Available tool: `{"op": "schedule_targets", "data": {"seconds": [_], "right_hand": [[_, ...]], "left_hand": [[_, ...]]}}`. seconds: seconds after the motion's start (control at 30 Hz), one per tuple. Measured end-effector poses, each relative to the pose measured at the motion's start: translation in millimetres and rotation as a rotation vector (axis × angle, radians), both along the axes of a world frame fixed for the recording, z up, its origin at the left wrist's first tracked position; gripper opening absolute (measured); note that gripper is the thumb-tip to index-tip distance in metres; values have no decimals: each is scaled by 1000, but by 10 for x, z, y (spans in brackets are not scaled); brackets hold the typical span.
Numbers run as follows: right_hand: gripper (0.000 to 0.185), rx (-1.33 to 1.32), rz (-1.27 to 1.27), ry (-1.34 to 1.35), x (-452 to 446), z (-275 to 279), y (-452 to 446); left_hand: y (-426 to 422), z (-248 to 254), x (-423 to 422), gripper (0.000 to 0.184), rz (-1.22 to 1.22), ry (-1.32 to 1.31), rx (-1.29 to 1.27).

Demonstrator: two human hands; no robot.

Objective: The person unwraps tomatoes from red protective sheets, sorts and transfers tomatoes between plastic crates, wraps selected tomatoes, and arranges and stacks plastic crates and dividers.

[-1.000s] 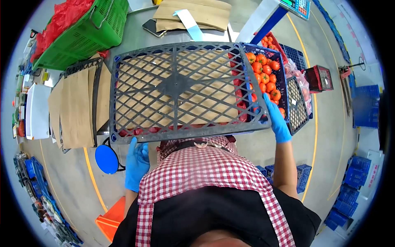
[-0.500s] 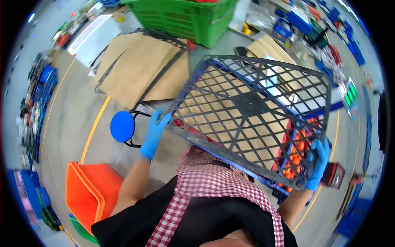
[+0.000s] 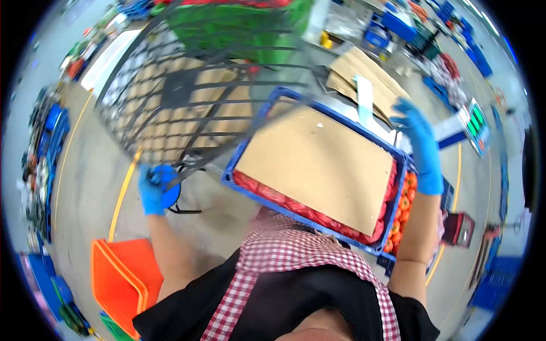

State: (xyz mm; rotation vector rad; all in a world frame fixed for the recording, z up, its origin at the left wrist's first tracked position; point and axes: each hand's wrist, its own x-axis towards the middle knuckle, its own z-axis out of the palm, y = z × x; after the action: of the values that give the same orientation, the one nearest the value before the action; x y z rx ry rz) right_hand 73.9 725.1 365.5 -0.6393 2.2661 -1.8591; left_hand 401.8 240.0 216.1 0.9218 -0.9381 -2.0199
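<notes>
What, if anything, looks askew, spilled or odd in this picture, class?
The black lattice tray looks askew: it is tilted and blurred, with only the left hand at its edge, not squared over the blue crate. No spill shows.

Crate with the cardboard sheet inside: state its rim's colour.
The crate's rim is blue, best seen in the head view.

The table (image 3: 317,55) bore cardboard sheets (image 3: 348,65) beside a crate (image 3: 230,175) whose base was hidden; the floor (image 3: 91,187), marked with yellow lines (image 3: 124,196), carried a stool (image 3: 171,196).
</notes>
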Motion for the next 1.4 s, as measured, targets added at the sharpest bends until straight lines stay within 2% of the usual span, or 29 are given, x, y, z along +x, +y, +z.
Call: {"op": "schedule_targets", "data": {"seconds": [0.03, 0.07, 0.1, 0.13, 0.2, 0.27, 0.3, 0.33, 0.4, 0.43, 0.53, 0.57, 0.6, 0.63, 0.7, 0.73, 0.8, 0.93, 0.97, 1.03, 1.1, 1.13, 1.2, 1.23, 1.27, 1.3, 1.37, 1.4], "right_hand": [[44, 140, -20, -51, 0, -240, 134], [42, 275, -34, -111, 44, -445, 294], [43, 632, -97, -82, 109, -612, 479], [46, 993, -146, -61, 205, -782, 662], [53, 1224, -258, -92, 511, -1211, 972], [56, 1141, -218, -224, 833, -1411, 982], [59, 1138, -276, -242, 982, -1300, 824], [58, 1075, -393, -142, 1085, -1478, 848], [46, 860, -474, -200, 1139, -1534, 826], [41, 616, -511, -268, 1148, -1536, 842], [26, -83, -587, -483, 1172, -1417, 852], [26, -169, -551, -501, 1166, -1352, 882], [27, -249, -510, -523, 1157, -1269, 907], [30, -193, -534, -494, 1137, -1078, 896], [32, -216, -494, -475, 1058, -829, 850], [31, -227, -457, -451, 956, -788, 849], [33, -238, -410, -432, 828, -739, 715], [38, -277, -307, -340, 690, -500, 183], [38, -232, -329, -359, 670, -359, 74], [38, -305, -240, -352, 518, -371, -107], [40, -251, -106, -270, 349, -451, -348], [42, -171, -122, -212, 375, -386, -496], [46, -321, 80, -209, 217, -521, -643], [48, -349, 183, -354, 216, -538, -637], [50, -378, 284, -500, 241, -558, -622], [50, -115, 167, -287, 318, -595, -586], [50, 324, 10, 126, 396, -1089, -342], [50, 470, -1, 100, 525, -1189, -269]], "left_hand": [[-445, -452, 275, 37, 44, -84, -5], [-329, -332, 375, 35, 49, -164, -64], [-485, -598, 507, 25, 160, -94, -85], [-341, -468, 498, 29, 129, -184, -58], [-268, -490, 341, 32, 149, -226, 12], [-737, -1065, 336, 29, 131, -217, 27], [-913, -1257, 305, 28, 122, -212, 33], [-919, -1262, 192, 27, 138, -307, 20], [-882, -1141, -175, 27, 177, -487, -14], [-871, -989, -307, 31, 113, -525, -20], [-673, -549, -670, 43, 280, -674, -728], [-569, -413, -807, 48, 339, -710, -968], [-367, -269, -976, 49, 81, -529, -717], [-67, -121, -1124, 49, -161, -351, -455], [642, 242, -1293, 45, -643, -246, -455], [721, 96, -1474, 44, -685, -227, -217], [914, 186, -1439, 46, -606, -37, -105], [1021, 687, -1201, 49, -413, 146, -250], [997, 765, -1172, 49, -394, 129, -277], [764, 788, -1068, 51, -393, 90, -291], [68, 426, -862, 52, -540, 49, -230], [-36, 376, -822, 52, -547, -34, -225], [-53, 392, -794, 53, -496, -252, -237], [-54, 407, -783, 53, -433, -384, -259], [-163, 336, -726, 54, -383, -351, -244], [-438, 170, -579, 54, -336, -319, -228], [-1036, -339, -309, 53, -263, -254, -165], [-1330, -617, -185, 52, -238, -220, -121]]}}
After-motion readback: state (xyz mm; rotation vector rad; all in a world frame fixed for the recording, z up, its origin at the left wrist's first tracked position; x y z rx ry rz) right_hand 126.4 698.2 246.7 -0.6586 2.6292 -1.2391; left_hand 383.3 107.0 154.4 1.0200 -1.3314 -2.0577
